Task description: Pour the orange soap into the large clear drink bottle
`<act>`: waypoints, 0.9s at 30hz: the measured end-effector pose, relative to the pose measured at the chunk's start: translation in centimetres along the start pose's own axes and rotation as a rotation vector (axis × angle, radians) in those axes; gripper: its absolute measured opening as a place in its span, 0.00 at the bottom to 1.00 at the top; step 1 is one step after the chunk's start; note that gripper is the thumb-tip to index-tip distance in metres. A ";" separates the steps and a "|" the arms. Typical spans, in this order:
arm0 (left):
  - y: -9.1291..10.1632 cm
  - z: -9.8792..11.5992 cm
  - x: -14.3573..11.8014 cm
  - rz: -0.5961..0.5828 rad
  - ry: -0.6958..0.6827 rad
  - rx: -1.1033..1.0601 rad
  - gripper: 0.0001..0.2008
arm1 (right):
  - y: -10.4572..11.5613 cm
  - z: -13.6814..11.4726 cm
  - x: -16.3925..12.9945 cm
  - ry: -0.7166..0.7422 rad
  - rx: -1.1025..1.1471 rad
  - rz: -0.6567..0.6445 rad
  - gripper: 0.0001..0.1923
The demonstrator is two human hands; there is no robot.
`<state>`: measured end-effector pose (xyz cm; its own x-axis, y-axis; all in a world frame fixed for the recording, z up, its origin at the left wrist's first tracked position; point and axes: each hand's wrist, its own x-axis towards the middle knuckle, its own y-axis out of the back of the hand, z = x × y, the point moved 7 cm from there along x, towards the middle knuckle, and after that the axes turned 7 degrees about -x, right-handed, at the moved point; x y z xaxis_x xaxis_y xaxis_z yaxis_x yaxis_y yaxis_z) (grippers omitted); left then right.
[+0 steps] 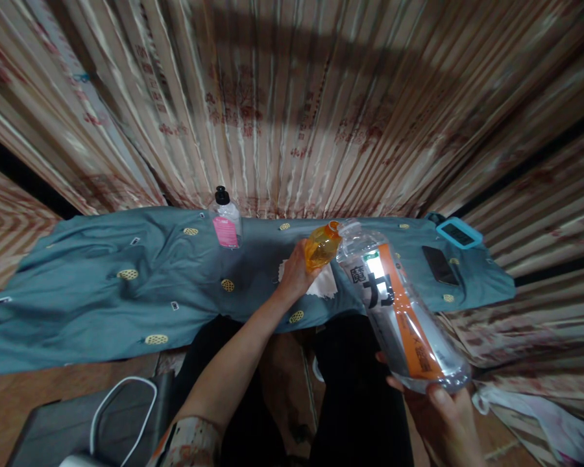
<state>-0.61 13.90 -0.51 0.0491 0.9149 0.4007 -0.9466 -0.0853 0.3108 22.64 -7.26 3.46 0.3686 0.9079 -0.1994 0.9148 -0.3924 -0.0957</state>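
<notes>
Above teal cloth [263, 308], supporting a tilted large bottle [394, 305] near its base in curled fingers of the right hand [440, 408], clasping a small amber bottle [321, 248] beside its neck in wrapped fingers of the left hand [296, 272], probably risking a spill through any wavering grip.

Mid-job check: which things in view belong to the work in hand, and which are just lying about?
In use:
orange bottle, in the left hand
large clear bottle, in the right hand
possibly the white sheet on the cloth

Apparently just lying about:
pink-labelled bottle
dark phone-like slab
blue-framed device
white cable
</notes>
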 end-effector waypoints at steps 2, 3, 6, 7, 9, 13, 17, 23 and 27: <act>0.0 0.0 0.0 0.000 0.006 -0.003 0.30 | 0.0 0.1 0.0 -0.004 0.002 0.000 0.50; 0.1 0.0 0.0 0.001 0.007 -0.006 0.30 | 0.0 0.1 0.0 -0.004 0.002 -0.001 0.49; 0.1 0.2 0.0 -0.006 0.004 -0.009 0.30 | 0.1 0.1 0.0 0.001 0.007 -0.003 0.45; 0.1 0.2 0.0 -0.008 0.005 -0.009 0.30 | 0.1 0.1 0.0 0.002 0.011 -0.003 0.44; 0.1 0.2 0.0 -0.009 0.006 -0.008 0.30 | 0.1 0.1 0.0 0.000 0.019 0.002 0.41; 0.2 0.4 0.0 -0.012 0.005 -0.009 0.28 | 0.0 0.0 -0.1 0.000 0.020 0.015 0.40; 0.3 0.5 0.0 -0.011 0.011 -0.017 0.27 | 0.0 0.0 0.0 0.012 0.004 0.005 0.45; 0.3 0.7 0.1 0.004 -0.004 -0.007 0.27 | 0.2 0.0 0.0 0.011 0.009 0.003 0.44; 0.1 0.3 0.0 -0.001 -0.003 0.003 0.29 | 0.0 -0.1 -0.1 0.008 0.017 -0.003 0.43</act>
<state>-0.63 13.81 -0.22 0.0507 0.9138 0.4031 -0.9457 -0.0859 0.3135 22.56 -7.35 3.57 0.3674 0.9103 -0.1908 0.9129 -0.3922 -0.1131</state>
